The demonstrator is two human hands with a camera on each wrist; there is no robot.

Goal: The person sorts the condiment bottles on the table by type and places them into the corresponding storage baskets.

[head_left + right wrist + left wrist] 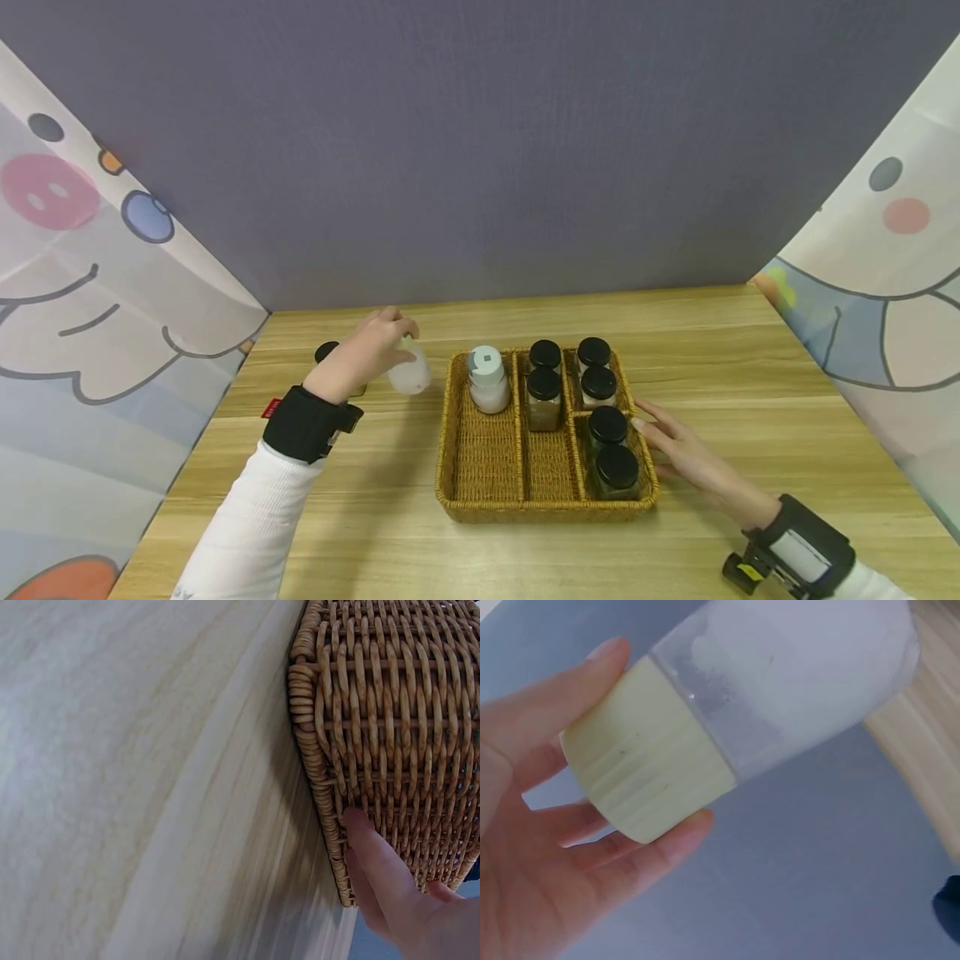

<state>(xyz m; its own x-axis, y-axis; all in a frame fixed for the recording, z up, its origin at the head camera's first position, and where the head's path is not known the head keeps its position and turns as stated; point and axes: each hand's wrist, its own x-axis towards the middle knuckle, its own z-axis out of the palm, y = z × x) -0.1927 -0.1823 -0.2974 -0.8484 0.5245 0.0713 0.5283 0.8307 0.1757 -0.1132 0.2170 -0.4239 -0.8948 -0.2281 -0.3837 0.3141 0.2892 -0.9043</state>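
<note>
My left hand (366, 354) pinches a seasoning jar (410, 375) by its pale yellow ribbed cap (649, 754), between thumb and fingers. Tilted and held left of the wicker basket (483, 505), the clear jar has white contents. A white-capped jar (489, 385) stands in the basket's left compartment. Black-lidded jars (543, 396) stand at the back of the middle one, and more black-lidded jars (617, 468) fill the right compartments. My right hand (686, 454) rests against the basket's right side, its fingers (382, 862) extended along the weave.
Behind my left hand, a black-lidded jar (326, 350) stands partly hidden on the wooden table (750, 375). A small red tag (272, 408) lies near the left wrist. A grey panel (495, 167) rises at the back, with cartoon-print curtains (907, 275) at both sides.
</note>
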